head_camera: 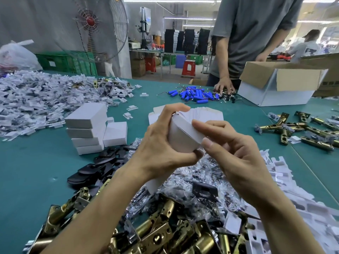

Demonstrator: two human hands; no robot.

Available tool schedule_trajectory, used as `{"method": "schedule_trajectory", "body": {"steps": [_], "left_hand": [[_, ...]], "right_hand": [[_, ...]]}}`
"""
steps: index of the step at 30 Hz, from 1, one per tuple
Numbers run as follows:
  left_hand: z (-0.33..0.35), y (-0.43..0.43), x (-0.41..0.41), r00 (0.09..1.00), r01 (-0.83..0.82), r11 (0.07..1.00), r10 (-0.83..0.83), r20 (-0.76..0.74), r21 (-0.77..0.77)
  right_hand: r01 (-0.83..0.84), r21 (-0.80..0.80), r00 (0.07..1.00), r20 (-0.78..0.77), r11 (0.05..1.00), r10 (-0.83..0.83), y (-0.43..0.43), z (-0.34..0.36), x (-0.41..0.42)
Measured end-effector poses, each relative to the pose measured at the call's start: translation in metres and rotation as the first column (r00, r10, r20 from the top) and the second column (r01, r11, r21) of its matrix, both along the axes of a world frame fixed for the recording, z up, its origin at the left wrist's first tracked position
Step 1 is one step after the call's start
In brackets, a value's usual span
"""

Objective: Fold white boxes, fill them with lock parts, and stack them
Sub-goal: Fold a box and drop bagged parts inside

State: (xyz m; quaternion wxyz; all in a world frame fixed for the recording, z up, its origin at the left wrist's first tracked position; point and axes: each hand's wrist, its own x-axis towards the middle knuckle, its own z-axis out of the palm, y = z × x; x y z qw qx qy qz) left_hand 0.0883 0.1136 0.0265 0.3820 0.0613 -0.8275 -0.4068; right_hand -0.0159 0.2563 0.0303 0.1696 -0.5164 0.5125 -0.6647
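Nearest you, at the bottom edge: a heap of brass latches point(165, 226), lying crosswise over one another; just beyond them, a pile of clear bags point(192, 176) with small dark parts inside; to its left, black plates point(97, 167) overlapping on the green desk point(27, 171); to its right, a drift of white card cut-outs point(293, 198) running along the desk seam.

Above the bags, held off the desk: your left hand point(161, 143) grasps a bundle of flat white boxes point(185, 132), fingers curled over the top edge and thumb under the bottom; the far flaps fan out behind it; your right hand point(234, 153) pinches the near corner of the same bundle, forefinger laid across its face, thumb at the lower edge, the other fingers curled.

Left of the bundle, on the desk: a stack of folded white boxes point(86, 129), four high and closed; one more closed box point(115, 133) stands against its right side.

Mid-desk, right: a second lot of latches point(302, 129), scattered; mid-desk, left: a broad heap of white paper pieces point(45, 96), with stray ones trailing toward the centre.

Far side: blue batteries point(194, 94) with thin wires, in a loose pile; another person's hand point(223, 87) resting on their right end; an open carton point(278, 85) beside it, flaps up.

Beyond the desk: a large fan point(95, 24); green crates point(67, 61); a red stool point(189, 67).
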Motion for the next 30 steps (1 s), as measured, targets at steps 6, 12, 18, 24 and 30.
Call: {"method": "schedule_trajectory", "body": {"steps": [6, 12, 18, 24, 30], "left_hand": [[-0.002, 0.001, 0.003, 0.998, 0.035, 0.998, -0.033, 0.054, -0.043], [-0.003, 0.008, -0.001, 0.995, 0.102, 0.994, -0.103, 0.019, 0.040], [-0.002, 0.007, 0.000, 0.999, 0.041, 0.998, -0.041, 0.003, 0.045], [-0.005, 0.009, 0.002, 0.992, 0.019, 1.000, -0.016, 0.125, -0.022], [-0.006, 0.010, -0.005, 0.991, 0.130, 0.991, -0.130, 0.007, -0.001]], "right_hand": [[0.012, -0.062, 1.000, 0.019, 0.998, -0.011, -0.001, -0.005, -0.002], [0.075, -0.169, 0.992, 0.115, 0.983, -0.056, -0.007, -0.012, 0.000], [0.146, -0.155, 0.979, 0.164, 0.977, -0.121, -0.015, -0.014, 0.010], [0.253, -0.174, 0.928, 0.323, 0.952, -0.188, -0.016, -0.010, 0.009], [0.265, -0.194, 0.942, 0.259, 0.945, -0.211, -0.007, -0.005, -0.005]]}}
